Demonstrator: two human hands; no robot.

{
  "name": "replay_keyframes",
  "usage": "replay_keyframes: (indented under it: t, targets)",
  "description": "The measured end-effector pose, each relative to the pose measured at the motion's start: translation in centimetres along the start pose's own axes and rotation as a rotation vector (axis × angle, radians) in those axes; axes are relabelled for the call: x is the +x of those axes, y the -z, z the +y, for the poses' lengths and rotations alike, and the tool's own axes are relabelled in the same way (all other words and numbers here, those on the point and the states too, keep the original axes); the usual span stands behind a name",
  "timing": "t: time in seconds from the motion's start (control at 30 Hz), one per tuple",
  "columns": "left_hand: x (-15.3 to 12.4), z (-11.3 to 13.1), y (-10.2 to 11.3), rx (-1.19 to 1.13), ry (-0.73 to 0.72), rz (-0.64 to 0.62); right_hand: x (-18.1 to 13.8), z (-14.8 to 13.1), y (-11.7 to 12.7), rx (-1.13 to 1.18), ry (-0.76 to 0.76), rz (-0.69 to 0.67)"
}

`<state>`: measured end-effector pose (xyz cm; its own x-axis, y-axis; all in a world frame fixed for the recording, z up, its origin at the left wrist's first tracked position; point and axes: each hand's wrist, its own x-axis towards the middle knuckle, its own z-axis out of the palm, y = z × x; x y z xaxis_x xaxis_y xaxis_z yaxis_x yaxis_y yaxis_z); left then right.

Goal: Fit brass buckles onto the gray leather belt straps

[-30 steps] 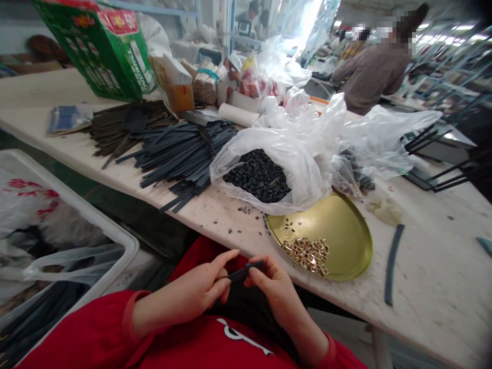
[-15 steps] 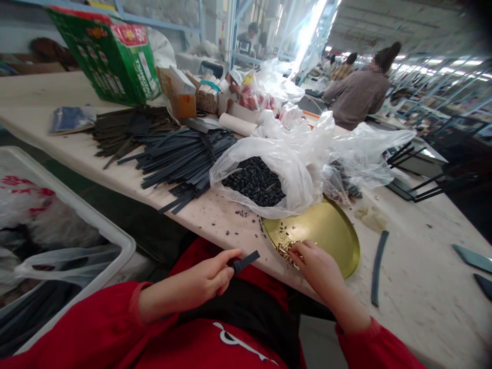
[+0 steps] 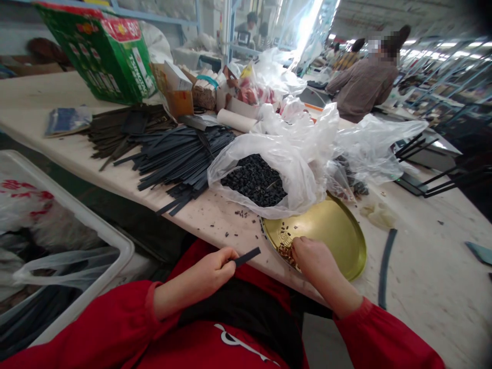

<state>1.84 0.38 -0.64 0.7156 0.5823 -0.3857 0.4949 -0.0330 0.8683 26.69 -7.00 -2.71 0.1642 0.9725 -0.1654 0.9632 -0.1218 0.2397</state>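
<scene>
My left hand point(image 3: 215, 271) is closed around a flat dark strap point(image 3: 248, 256), with its free end pointing right past my thumb. My right hand point(image 3: 313, 261) reaches into a round gold-coloured tray point(image 3: 346, 241). Its bent fingers press together at a small heap of shiny gold metal pieces point(image 3: 285, 251); whether they pinch one is hidden. A few tiny black bits also lie in the tray. Just behind it sits a clear plastic bag point(image 3: 303, 179), its mouth open on many small black loops point(image 3: 253, 180).
Dark straps point(image 3: 180, 159) lie piled left of the bag, beside brownish strips point(image 3: 119, 130). One single strap point(image 3: 386, 269) rests right of the tray. A green box point(image 3: 100, 61) stands at the back left. A white bin point(image 3: 125, 246) is at my left. A person point(image 3: 361, 84) is farther back.
A small dark loop that showed on the strap near my left fingers is no longer visible. My right fingers have shifted slightly left and up over the gold pieces. The view has moved a little.
</scene>
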Motion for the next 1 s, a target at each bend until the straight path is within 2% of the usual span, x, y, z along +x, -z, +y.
replay_keyframes:
  t: [0.33,0.57,0.7,0.77,0.83,0.93,1.0]
  targets:
    - [0.6,0.8,0.2,0.022,-0.016,-0.037,0.2,2.2,0.2,-0.005,-0.044,0.007]
    - [0.6,0.0,-0.3,0.033,-0.003,-0.061,0.7,1.4,-0.1,-0.033,-0.011,0.047]
    - [0.2,0.2,-0.2,0.037,-0.012,-0.047,0.6,1.9,0.1,-0.015,-0.025,0.095]
    - [0.1,0.3,-0.1,0.046,-0.017,-0.01,0.4,2.0,0.5,0.191,-0.074,0.168]
    - [0.1,0.6,-0.2,0.035,-0.046,0.028,0.0,1.3,1.3,0.638,-0.148,0.217]
    - [0.3,1.1,-0.4,-0.024,-0.128,0.099,-0.7,-1.8,2.8,1.372,-0.238,0.16]
    - [0.4,1.5,-0.6,-0.074,-0.191,0.145,-1.1,-4.8,3.6,1.668,-0.27,0.126]
